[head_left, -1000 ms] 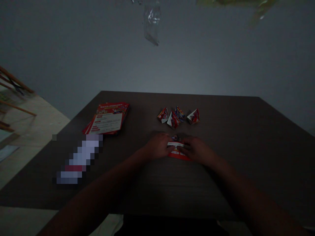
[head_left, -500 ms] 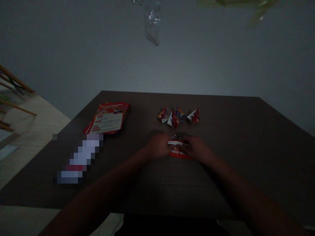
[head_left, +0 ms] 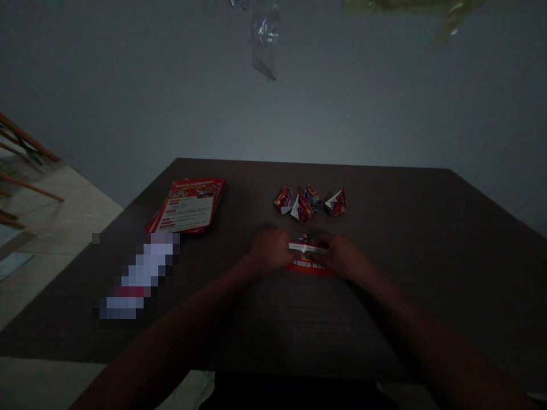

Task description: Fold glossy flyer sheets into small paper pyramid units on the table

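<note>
A red printed paper sheet [head_left: 310, 267] lies on the table in front of me, partly folded, with a white strip across its middle. My left hand [head_left: 273, 249] grips its left side, fingers curled at the fold. On the other side my right hand [head_left: 341, 257] pinches the paper near the same white strip. Both hands cover the sheet's ends, and the fingertips are dim. Just beyond stand several small folded paper shapes [head_left: 302, 208], pointed and printed in red, white and blue. One folded paper shape [head_left: 337, 203] sits a little apart on the right.
A stack of red printed leaflets [head_left: 188, 208] lies at the table's back left. In front of it is a pixelated bright object [head_left: 143, 276]. The dark wooden table [head_left: 427, 228] meets a grey wall [head_left: 342, 102], where a clear plastic bag [head_left: 265, 42] hangs.
My left hand has shifted slightly left along the paper, so more of the white strip and red lower edge shows. The right hand has hardly moved.
</note>
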Tool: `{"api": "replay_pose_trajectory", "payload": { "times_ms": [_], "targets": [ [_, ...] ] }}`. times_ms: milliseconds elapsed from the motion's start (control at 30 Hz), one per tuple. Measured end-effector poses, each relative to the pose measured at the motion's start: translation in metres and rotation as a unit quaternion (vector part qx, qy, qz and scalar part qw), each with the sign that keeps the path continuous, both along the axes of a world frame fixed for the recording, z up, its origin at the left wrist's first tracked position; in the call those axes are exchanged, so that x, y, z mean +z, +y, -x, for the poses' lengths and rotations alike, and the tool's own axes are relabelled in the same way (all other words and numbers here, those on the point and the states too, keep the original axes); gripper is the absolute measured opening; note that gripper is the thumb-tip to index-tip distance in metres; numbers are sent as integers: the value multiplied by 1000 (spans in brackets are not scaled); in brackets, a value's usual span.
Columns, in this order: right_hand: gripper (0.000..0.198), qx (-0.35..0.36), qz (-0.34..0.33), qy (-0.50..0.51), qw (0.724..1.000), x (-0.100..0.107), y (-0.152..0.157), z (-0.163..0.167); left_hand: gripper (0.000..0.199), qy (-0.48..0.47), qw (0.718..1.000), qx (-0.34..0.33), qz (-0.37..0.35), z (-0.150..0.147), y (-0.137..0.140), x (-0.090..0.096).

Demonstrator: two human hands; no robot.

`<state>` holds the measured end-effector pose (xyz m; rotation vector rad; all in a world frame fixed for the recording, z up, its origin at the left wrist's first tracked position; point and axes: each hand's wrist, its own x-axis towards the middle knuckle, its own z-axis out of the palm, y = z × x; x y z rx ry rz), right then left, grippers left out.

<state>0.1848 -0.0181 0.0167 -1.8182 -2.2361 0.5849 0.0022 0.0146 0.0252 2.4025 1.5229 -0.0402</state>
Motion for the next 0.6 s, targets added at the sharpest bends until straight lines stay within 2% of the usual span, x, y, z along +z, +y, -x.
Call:
{"api": "replay_pose_trajectory", "payload": {
  "times_ms": [333,600],
  "targets": [
    [36,-41,40,9,998,-2,0,-8,44,19,999,19,25,5,5,3],
    [36,-43,51,16,998,-6,2,-17,46,32,997,27,58,13,11,7]
  ]
}}
